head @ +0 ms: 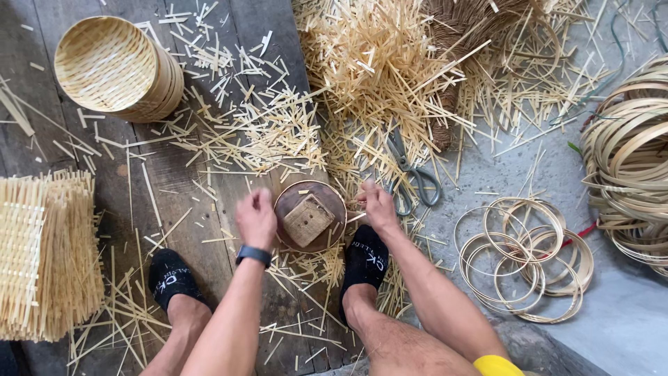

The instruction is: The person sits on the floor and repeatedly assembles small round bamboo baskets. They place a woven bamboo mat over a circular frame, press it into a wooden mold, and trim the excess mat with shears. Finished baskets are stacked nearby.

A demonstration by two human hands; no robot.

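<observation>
The left hand (256, 218) hangs loosely curled just left of a round wooden disc (310, 215), fingers bent inward; whether it pinches anything cannot be told, as it is slightly blurred. The right hand (378, 206) sits at the disc's right edge, fingers closed around what looks like a thin bamboo strip (355, 202). The disc lies on the plank floor (209, 188) between the person's feet in black socks, and a square wooden block (307, 220) rests tilted on top of it. Scissors (412, 178) lie just beyond the right hand, partly buried in a heap of bamboo offcuts (376, 63). A stack of woven baskets (115, 66) stands at the far left, and a bundle of woven slat mats (45, 254) sits near the left foot. Thin bamboo rings (525, 261) lie on the grey floor to the right, with coiled bamboo bands (630, 153) beyond them.
</observation>
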